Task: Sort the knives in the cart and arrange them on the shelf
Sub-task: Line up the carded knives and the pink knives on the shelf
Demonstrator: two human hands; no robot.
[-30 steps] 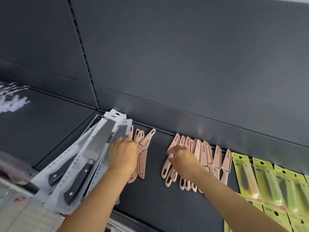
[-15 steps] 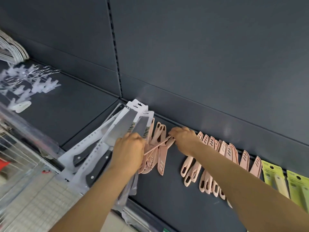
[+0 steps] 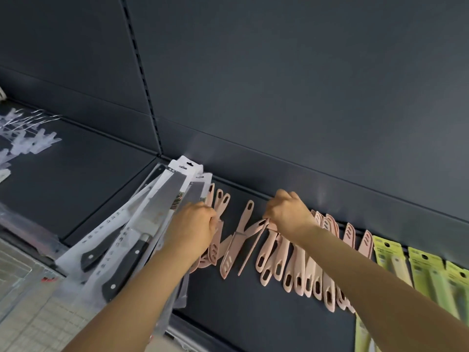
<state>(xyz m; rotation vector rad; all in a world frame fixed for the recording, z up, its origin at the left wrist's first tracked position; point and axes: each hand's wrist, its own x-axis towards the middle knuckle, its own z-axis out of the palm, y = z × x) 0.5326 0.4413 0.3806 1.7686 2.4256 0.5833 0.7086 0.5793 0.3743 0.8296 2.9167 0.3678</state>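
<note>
Pink sheathed knives lie on the dark shelf. My left hand is closed on a small bunch of pink knives at the left, next to the carded black-handled kitchen knives. My right hand is closed on the tops of a long fanned row of pink knives, handles pointing toward me. Between my hands a single pink knife lies alone, with a thin pink piece slanting beside it.
Green carded knives lie at the right end of the shelf. White plastic hooks sit on the shelf section to the left. A wire cart shows at the lower left. The grey back panel rises right behind the knives.
My right hand has drawn back to the right, from the left bunch onto the long row of pink knives. One pink knife now lies alone between my hands. My left hand stays put.
</note>
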